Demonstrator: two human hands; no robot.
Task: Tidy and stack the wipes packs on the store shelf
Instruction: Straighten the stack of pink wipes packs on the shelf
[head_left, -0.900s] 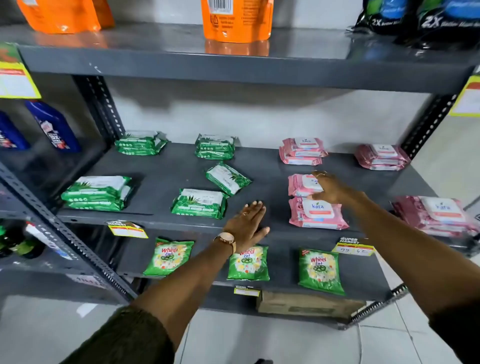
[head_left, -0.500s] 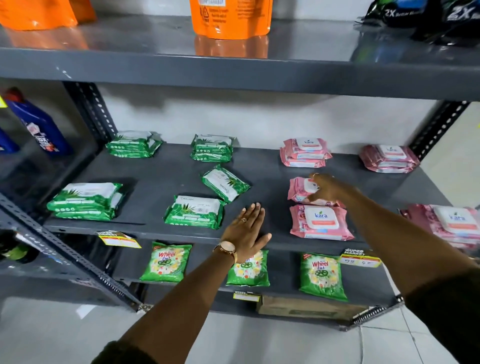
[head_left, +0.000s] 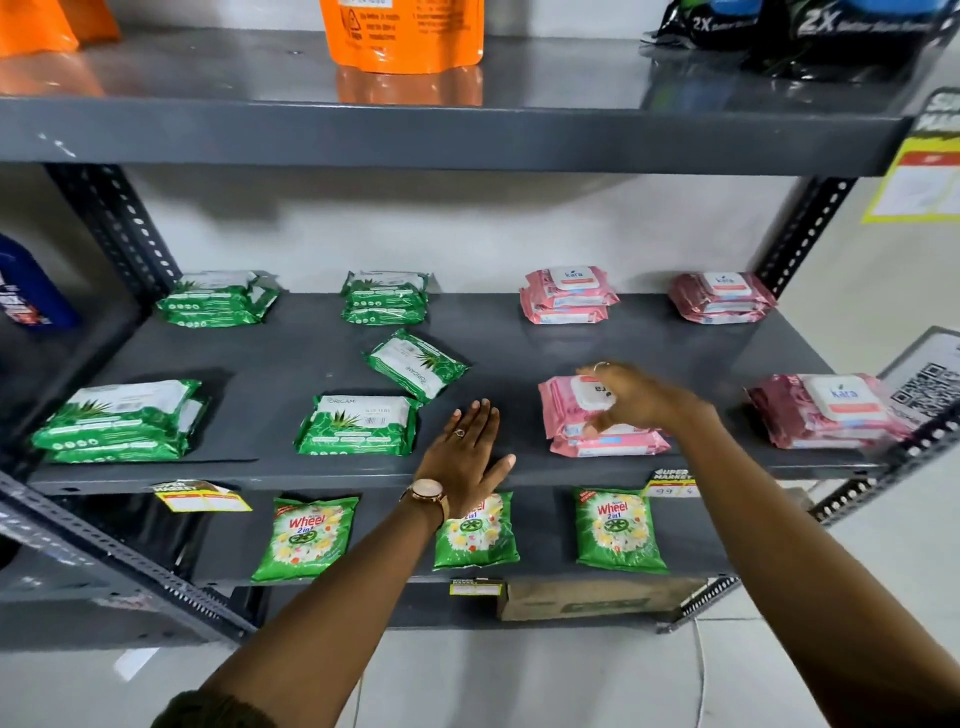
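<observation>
The head camera looks down at a dark grey metal shelf (head_left: 493, 353) held by perforated corner posts against a plain pale wall, with light floor tiles below. On this shelf, green wipes packs sit to the left and pink ones to the right.

The right hand (head_left: 631, 397) reaches over the front of the shelf, its grip pinching a pink wipes pack (head_left: 563, 408) that lies tilted on top of another pink pack (head_left: 610, 444) near the front edge. The left hand (head_left: 465, 457) rests flat and spread on bare shelf just left of that pile, holding nothing; a watch (head_left: 427, 491) is on its wrist.

Two pink stacks (head_left: 569, 296) stand along the back, and a further pink stack (head_left: 826, 413) sits at the front right. A single green pack (head_left: 415, 364) lies askew in the middle, just behind another green pack (head_left: 358, 426). Green stacks (head_left: 119, 421) lie at the front left and along the back.

The board above carries an orange pouch (head_left: 405, 31) and dark bags (head_left: 800, 31). The lower board holds three green detergent sachets (head_left: 306, 538) and yellow price tags (head_left: 200, 496) hang from the front lip.
</observation>
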